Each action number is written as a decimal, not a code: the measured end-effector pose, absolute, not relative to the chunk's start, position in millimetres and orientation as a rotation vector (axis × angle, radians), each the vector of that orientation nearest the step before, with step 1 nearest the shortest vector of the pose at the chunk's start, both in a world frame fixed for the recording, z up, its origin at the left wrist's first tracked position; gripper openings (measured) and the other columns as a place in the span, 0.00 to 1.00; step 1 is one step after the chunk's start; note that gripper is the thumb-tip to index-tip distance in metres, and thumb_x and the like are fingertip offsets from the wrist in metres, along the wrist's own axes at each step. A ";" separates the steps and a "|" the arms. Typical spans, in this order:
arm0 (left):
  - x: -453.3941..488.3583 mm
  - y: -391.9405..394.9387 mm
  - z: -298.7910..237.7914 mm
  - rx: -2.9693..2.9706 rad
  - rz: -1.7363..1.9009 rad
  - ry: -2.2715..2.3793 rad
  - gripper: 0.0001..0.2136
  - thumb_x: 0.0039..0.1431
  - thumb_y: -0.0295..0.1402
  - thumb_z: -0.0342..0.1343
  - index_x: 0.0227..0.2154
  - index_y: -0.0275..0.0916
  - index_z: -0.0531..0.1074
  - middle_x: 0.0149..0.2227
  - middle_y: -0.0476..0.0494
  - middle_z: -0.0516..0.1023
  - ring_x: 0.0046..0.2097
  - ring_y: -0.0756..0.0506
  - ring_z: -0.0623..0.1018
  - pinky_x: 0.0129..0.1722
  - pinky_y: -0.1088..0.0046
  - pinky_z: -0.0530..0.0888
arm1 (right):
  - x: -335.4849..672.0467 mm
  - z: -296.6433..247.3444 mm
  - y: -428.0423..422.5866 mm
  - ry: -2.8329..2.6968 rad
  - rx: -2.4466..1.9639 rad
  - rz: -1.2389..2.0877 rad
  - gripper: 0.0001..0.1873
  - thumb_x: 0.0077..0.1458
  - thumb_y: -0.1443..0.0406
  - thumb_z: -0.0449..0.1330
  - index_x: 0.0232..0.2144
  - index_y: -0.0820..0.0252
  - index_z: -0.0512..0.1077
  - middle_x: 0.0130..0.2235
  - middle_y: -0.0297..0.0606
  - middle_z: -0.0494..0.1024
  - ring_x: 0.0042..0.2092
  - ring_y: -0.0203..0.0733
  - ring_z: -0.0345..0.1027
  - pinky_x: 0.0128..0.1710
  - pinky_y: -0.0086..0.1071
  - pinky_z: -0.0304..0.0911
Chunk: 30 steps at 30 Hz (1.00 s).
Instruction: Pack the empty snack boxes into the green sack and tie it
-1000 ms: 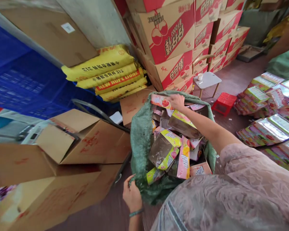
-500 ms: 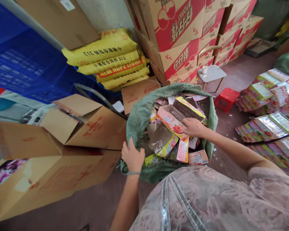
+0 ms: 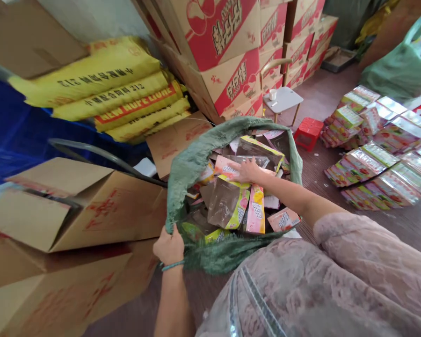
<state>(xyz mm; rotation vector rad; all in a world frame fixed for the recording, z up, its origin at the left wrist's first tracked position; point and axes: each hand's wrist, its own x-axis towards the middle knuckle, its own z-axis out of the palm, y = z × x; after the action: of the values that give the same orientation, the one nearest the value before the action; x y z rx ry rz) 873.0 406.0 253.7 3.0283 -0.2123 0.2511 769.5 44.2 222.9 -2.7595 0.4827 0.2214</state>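
**Inspector:** State of the hands?

**Assistant:** The left hand (image 3: 169,247) is closed on the near rim of the green sack (image 3: 192,161), fingers curled into the cloth. Half a second ago it gripped the rim higher up; it now sits lower and closer to the body. The right hand (image 3: 246,170) lies flat, fingers spread, on the packets (image 3: 228,203) inside the sack, pressing a pink one. I cannot tell whether it grips anything. A second ago it was at the far rim; it has since come toward the middle.

**Inspector:** Where is the sack?

**Assistant:** On the floor before the person, mouth open, between the brown cartons (image 3: 91,206) on the left and the laid-out packets (image 3: 379,159) on the right.

**Inspector:** Counts?

**Assistant:** One sack in hand; a second green sack (image 3: 393,70) stands far right. Yellow bags (image 3: 101,93): five visible in the stack. One white stool (image 3: 282,99), one red stool (image 3: 308,132). Red-and-white cartons (image 3: 224,51): too many, partly cut off, to count. The loose packets in the sack overlap too much to count.
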 end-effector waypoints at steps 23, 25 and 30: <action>826.5 210.4 110.0 3.001 -0.502 -0.513 0.14 0.77 0.34 0.49 0.49 0.32 0.78 0.46 0.30 0.84 0.50 0.35 0.83 0.43 0.66 0.68 | 763.5 20.9 22.5 0.481 -2.675 0.273 0.43 0.77 0.47 0.47 0.80 0.69 0.49 0.81 0.61 0.39 0.83 0.59 0.30 0.81 0.59 0.30; 826.9 206.7 102.5 3.018 -0.560 -0.533 0.13 0.77 0.32 0.49 0.50 0.31 0.77 0.47 0.29 0.84 0.50 0.35 0.83 0.44 0.66 0.68 | 770.8 16.3 17.7 0.498 -2.649 0.312 0.44 0.77 0.46 0.46 0.80 0.70 0.48 0.81 0.60 0.41 0.83 0.59 0.31 0.81 0.57 0.31; 834.5 204.2 97.1 3.099 -0.559 -0.528 0.17 0.79 0.36 0.46 0.49 0.30 0.77 0.48 0.26 0.84 0.50 0.34 0.83 0.43 0.65 0.69 | 786.1 34.8 10.7 0.498 -2.617 0.327 0.46 0.77 0.43 0.47 0.81 0.69 0.48 0.81 0.60 0.43 0.83 0.59 0.32 0.82 0.53 0.32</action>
<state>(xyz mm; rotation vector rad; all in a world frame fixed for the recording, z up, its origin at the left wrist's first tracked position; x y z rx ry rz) 834.5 204.2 97.1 3.0995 -0.5279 -0.5585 786.1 10.7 34.8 -2.6167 0.4983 0.3274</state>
